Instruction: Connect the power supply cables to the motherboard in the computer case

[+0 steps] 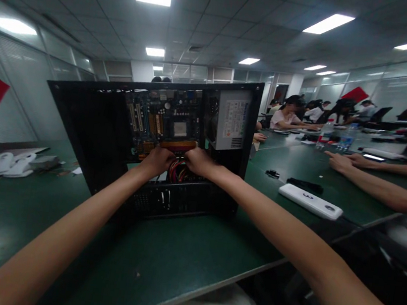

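Note:
An open black computer case [90, 127] stands on the green table, its inside facing me. At the back of it sits a motherboard [166, 117] with a square silver chip, beside a silver power supply [233, 119] at the upper right. Both my hands reach into the lower middle of the case. My left hand [157, 160] is closed at the left of a bundle of coloured cables [177, 170]. From the other side my right hand [200, 162] is closed on the same bundle, just below the memory slots [179, 145]. The fingertips are partly hidden.
To the right lie a white power strip [309, 200], a black cable [304, 185] and a small connector [272, 173]. Another person's hands [340, 162] rest farther right, near two bottles [346, 136]. White and grey parts [10, 164] are piled at left.

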Demonstrator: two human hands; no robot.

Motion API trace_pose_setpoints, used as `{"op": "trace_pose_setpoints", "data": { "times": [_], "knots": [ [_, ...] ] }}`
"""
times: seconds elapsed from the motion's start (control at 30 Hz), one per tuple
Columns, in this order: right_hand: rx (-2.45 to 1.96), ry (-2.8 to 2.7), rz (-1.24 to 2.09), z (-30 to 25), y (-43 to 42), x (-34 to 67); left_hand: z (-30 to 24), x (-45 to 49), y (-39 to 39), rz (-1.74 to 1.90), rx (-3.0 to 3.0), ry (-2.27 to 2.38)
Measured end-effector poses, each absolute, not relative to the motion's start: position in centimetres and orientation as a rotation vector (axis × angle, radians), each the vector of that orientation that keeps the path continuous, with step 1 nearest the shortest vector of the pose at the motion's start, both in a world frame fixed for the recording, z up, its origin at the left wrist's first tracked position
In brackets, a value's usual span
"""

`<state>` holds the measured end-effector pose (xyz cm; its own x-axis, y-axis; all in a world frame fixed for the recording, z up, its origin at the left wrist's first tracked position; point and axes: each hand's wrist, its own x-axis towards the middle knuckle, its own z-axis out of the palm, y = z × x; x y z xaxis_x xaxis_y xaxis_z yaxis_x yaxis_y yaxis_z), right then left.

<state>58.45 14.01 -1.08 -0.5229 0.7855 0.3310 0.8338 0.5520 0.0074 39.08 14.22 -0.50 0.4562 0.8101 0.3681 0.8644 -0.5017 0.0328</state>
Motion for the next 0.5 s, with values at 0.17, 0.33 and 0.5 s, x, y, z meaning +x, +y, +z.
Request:
{"op": "trace_pose_setpoints", "data": {
  "times": [0.17, 0.33, 0.5],
  "knots": [
    [-1.368, -2.445, -0.224, -0.92, 13.86, 58.69, -0.53, 39.07, 14.22, -0.507, -2.535, -1.474],
    [-1.408, -2.439, -0.249, -0.62, 13.44, 58.54, -0.53, 39.19, 14.15, -0.506, -2.528, -1.482],
    [-1.407, -2.452, -0.303, -0.70, 13.61, 58.39, -0.25, 39.68, 13.63, -0.454, -2.497, -1.476]
  ]
}}
